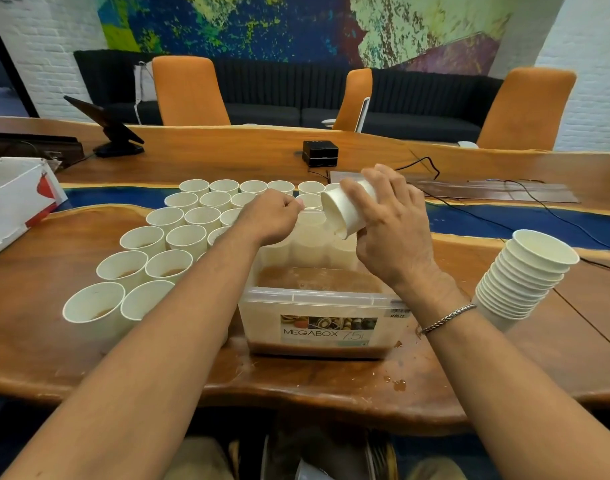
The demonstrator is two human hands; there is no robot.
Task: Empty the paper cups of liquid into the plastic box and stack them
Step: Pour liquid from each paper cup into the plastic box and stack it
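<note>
Pouring is happening at the centre of the desk (pixel 296 382): the right hand (pixel 393 233) is wrapping its grip around a paper cup (pixel 345 211), tilting it mouth-down toward 7 o'clock over the plastic box (pixel 314 327). Brown liquid is already lying in the box bottom. The left hand (pixel 272 216) is hovering at the box's far rim, at about 11 o'clock from the box's middle, with fingers pressed together as if pinching something small; I cannot tell what, if anything, it is pinching. Filled cups (pixel 178 237) are standing in rows at 9 to 11 o'clock of the box, and the stack of empty cups (pixel 525 275) is leaning at 3 o'clock, well apart from the pouring.

To do this step well, the cup's lip probably needs keeping inside the box walls and low, with the tilt finishing fully so no drops trail across the desk on the way to the stack.
</note>
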